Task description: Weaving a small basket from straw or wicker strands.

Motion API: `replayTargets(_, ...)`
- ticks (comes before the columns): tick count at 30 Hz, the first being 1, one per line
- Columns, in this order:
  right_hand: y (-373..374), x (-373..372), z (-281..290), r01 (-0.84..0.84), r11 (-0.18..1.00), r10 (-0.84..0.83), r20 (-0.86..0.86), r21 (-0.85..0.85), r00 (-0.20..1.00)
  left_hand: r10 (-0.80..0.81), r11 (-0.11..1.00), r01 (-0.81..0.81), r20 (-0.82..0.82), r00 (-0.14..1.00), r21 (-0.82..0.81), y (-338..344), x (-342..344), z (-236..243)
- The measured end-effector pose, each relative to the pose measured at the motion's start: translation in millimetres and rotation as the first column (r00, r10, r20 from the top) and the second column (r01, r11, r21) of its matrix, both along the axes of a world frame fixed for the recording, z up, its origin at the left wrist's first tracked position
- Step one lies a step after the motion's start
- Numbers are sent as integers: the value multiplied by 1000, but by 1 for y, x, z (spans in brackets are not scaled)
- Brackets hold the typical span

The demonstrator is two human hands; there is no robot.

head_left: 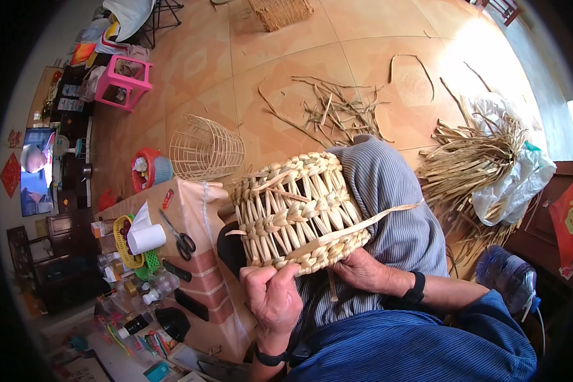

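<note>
A round basket (pixel 299 219) of pale braided straw rests on its side across my lap, with thick plaited bands and open gaps between the slats. My left hand (pixel 274 299) pinches its near rim, fingers curled in. At the rim's near right side, my right hand (pixel 366 270) grips the edge, its fingertips hidden behind the weave. One long loose strand (pixel 382 216) runs across the basket and sticks out to the right over my striped trousers. A shorter end hangs down between my hands.
To the left, a cloth-covered table (pixel 200 210) carries scissors (pixel 183 242), a paper roll (pixel 146 238) and bottles. Beyond stand a wire-frame basket (pixel 209 148) and a pink stool (pixel 124 83). Straw bundles (pixel 471 159) lie at right, near a large plastic bottle (pixel 506 274); loose scraps (pixel 340 111) lie ahead.
</note>
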State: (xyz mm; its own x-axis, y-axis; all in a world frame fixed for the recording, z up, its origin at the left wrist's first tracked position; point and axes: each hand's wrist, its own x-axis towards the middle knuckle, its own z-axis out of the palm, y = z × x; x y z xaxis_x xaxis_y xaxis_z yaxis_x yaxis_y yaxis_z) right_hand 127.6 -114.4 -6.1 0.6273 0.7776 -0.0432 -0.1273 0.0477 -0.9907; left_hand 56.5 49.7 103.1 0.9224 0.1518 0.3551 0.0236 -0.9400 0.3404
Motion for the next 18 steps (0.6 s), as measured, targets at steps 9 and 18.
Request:
replayTargets(9, 3, -11, -15, 1, 995, 1, -18, 105, 1000, -7, 999, 7, 8, 1000, -48, 2, -2, 6)
replayTargets(18, 0, -26, -33, -54, 992, 97, -436, 110, 895, -26, 984, 28, 17, 1000, -176, 3, -4, 6)
